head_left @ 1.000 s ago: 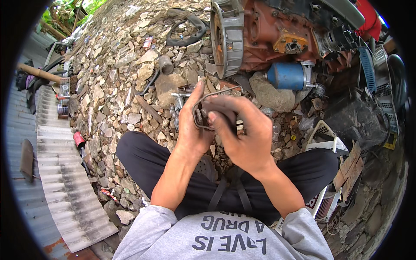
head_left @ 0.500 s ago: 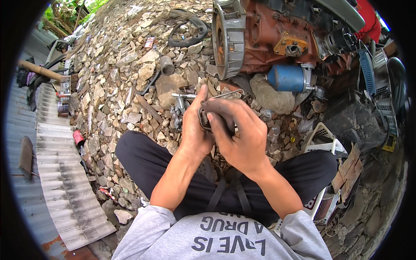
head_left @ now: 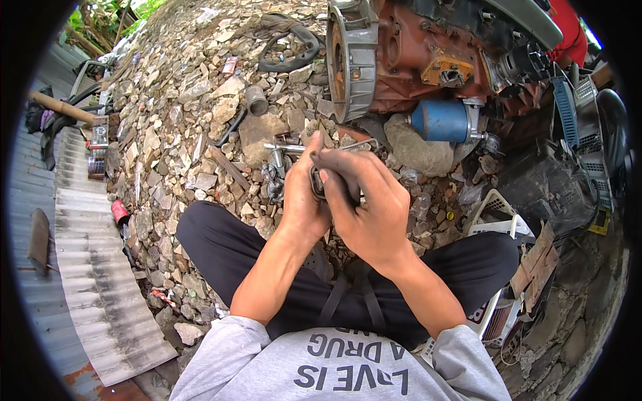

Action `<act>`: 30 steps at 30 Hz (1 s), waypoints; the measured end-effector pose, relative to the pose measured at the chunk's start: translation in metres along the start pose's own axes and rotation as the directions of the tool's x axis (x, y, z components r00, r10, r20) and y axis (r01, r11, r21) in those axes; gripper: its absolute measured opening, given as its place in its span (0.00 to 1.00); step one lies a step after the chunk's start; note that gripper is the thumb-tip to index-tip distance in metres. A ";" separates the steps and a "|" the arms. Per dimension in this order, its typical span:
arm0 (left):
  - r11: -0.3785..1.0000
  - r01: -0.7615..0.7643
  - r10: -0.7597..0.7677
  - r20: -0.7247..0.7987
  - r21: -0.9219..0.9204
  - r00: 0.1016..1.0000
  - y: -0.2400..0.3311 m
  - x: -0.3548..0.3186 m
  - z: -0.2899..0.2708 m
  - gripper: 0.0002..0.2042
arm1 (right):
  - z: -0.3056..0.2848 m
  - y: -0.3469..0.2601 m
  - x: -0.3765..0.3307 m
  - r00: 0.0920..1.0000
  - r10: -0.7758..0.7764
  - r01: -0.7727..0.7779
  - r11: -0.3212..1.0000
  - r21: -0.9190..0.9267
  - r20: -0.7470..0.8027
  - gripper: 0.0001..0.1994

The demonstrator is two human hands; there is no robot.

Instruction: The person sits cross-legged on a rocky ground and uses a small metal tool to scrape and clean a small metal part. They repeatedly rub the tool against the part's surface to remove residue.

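My left hand [head_left: 302,197] and my right hand [head_left: 376,210] meet above my crossed legs. Between them is a small dark metal part [head_left: 317,183] with a rounded rim, mostly covered by the fingers. The left palm supports it from the left, thumb pointing up. From the right, the thumb and curled fingers of my right hand grip it; dark grime marks those fingers. On the stones just beyond lie shiny metal pieces [head_left: 275,167] and a thin bent metal rod [head_left: 364,143], partly hidden by the hands.
A red-brown engine block [head_left: 414,60] with a blue cylindrical canister [head_left: 440,121] stands ahead on the right. White plastic crates [head_left: 496,212] and a dark bulky container [head_left: 542,180] are at my right. Corrugated sheeting [head_left: 100,267] runs along the left. Loose stones [head_left: 180,120] cover the ground.
Both hands stay together around the metal part. The left hand has shifted slightly right, and the part appears turned a little between the fingers.
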State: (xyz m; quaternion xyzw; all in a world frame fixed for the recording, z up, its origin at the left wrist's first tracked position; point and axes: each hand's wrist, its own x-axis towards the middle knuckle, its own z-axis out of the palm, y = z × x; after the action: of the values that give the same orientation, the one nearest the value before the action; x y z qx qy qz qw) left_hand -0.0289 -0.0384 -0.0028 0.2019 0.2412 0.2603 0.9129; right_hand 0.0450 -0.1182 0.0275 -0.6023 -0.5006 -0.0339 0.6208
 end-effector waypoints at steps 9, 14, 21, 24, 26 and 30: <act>0.997 0.075 -0.073 -0.124 0.009 0.990 0.010 0.011 0.007 0.17 | -0.003 0.003 0.007 0.999 0.037 -0.037 0.999 -0.031 0.005 0.10; 1.000 0.019 -0.018 -0.228 0.002 0.974 0.008 0.011 0.015 0.16 | 0.000 0.004 0.000 1.000 0.000 0.000 1.000 -0.030 0.001 0.10; 0.997 0.031 -0.032 0.004 0.073 0.999 0.012 0.015 -0.012 0.13 | 0.001 0.002 -0.002 1.000 0.015 -0.015 1.000 0.003 0.003 0.10; 0.995 0.028 -0.016 -0.127 0.094 0.992 0.007 0.008 0.000 0.18 | 0.000 0.005 0.006 1.000 0.016 -0.015 0.999 -0.044 0.019 0.10; 0.998 0.057 -0.056 -0.044 0.011 0.997 0.007 0.014 -0.002 0.23 | 0.001 0.004 0.005 1.000 -0.003 0.003 0.999 -0.048 -0.010 0.10; 0.985 0.026 0.001 -0.150 0.173 0.989 0.003 0.002 0.012 0.18 | -0.004 0.008 0.002 1.000 -0.005 0.005 0.998 -0.060 0.008 0.10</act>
State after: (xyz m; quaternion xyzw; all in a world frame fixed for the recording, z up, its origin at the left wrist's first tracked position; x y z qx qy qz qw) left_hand -0.0218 -0.0374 0.0078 0.2594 0.3320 0.2469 0.8726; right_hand 0.0534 -0.1177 0.0245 -0.6195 -0.5032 -0.0482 0.6006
